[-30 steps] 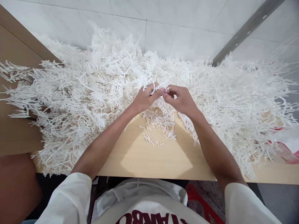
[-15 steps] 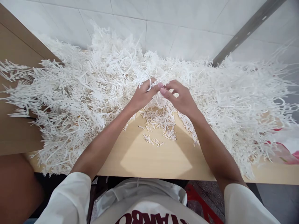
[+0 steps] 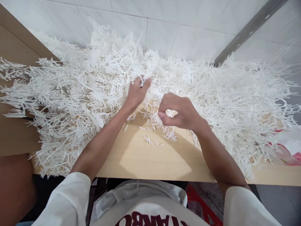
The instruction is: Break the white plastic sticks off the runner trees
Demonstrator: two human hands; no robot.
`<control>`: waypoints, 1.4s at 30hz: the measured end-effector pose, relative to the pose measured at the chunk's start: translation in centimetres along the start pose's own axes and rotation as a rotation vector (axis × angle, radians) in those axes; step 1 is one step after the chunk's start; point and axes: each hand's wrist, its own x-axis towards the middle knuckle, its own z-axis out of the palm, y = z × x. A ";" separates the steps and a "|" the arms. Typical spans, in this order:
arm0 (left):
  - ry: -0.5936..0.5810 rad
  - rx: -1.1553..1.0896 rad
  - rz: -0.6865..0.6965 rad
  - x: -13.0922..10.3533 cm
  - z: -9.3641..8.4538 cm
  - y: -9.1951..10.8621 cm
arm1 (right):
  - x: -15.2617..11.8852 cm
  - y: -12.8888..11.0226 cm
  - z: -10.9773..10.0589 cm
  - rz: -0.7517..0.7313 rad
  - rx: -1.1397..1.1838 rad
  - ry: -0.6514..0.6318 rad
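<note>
My left hand (image 3: 138, 91) is closed on a white branched plastic strand (image 3: 141, 81), whose thin curved end shows above the fingers. It is at the near edge of a large heap of similar white branched strands (image 3: 103, 75). My right hand (image 3: 180, 110) hovers lower and nearer to me, its fingers curled and the thumb bent in towards them. Whatever lies between those fingertips is hidden. Under and beside the right hand lie many short white sticks (image 3: 151, 121), loose on the wooden table (image 3: 155, 160).
Strands spread across both sides of the table and over a brown cardboard box (image 3: 21, 40) at the left. A pale tiled wall (image 3: 164, 22) with a metal upright (image 3: 246, 31) stands behind. A red-and-white plastic bag (image 3: 288, 150) lies at the right. Another person's limb (image 3: 15, 188) shows lower left.
My hands, together at the fingertips half a second ago, are now apart. The left has shifted left with its strand; the right has dropped towards me, over the short sticks, its fingers curling in.
</note>
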 end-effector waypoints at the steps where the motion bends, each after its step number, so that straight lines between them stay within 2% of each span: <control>1: 0.048 -0.019 -0.022 0.3 -0.3 -0.4 | 0.1 -0.5 -0.2 -0.014 0.036 0.015; 3: 0.047 -0.047 -0.036 0.5 -0.9 -0.5 | 0.3 -0.6 -0.5 0.084 0.048 0.148; 6: -0.089 -0.050 -0.015 0.0 -1.4 0.5 | 0.3 1.3 -1.0 0.351 0.028 0.398; 7: -0.134 -0.043 -0.005 -0.3 -1.4 1.1 | 0.3 2.1 -1.2 0.416 0.047 0.405; 9: -0.214 -0.025 0.015 -0.8 -1.5 2.0 | 0.1 3.4 -1.2 0.487 0.123 0.295; 11: -0.272 -0.011 0.027 -1.0 -1.6 2.5 | 0.1 3.9 -1.2 0.497 0.173 0.193; 12: -0.289 -0.006 0.029 -1.0 -1.7 2.6 | 0.0 3.8 -1.2 0.489 0.169 0.184; 16: -0.329 -0.016 0.052 -1.0 -1.6 3.0 | 0.1 3.3 -0.7 0.488 0.077 0.340; 20: -0.409 -0.011 0.102 -1.1 -1.1 3.4 | 0.1 4.1 1.2 0.605 0.182 0.506; 24: -0.409 0.045 0.120 -1.2 -0.9 3.4 | 0.0 6.6 3.5 0.686 0.348 0.535; 26: -0.473 0.039 0.107 -1.4 -1.1 3.7 | -0.5 8.6 3.6 0.706 0.378 0.578; 28: -0.551 0.031 0.103 -1.7 -1.2 4.2 | -1.3 10.7 2.7 0.757 0.392 0.651; 30: -0.515 0.033 0.117 -1.8 -1.2 4.7 | -2.0 12.0 1.4 0.794 0.410 0.596; 32: -0.431 0.040 0.122 -1.8 -1.1 4.7 | -2.3 11.9 0.2 0.791 0.411 0.480; 36: -0.397 0.074 0.060 -1.3 -0.9 3.7 | -1.6 8.6 -1.0 0.620 0.368 0.330; 39: -0.374 0.104 0.029 -1.1 -0.9 3.2 | -1.0 6.3 -1.3 0.517 0.294 0.113; 42: -0.349 0.131 0.006 -1.2 -0.8 3.3 | -0.9 5.7 -1.2 0.478 0.232 0.086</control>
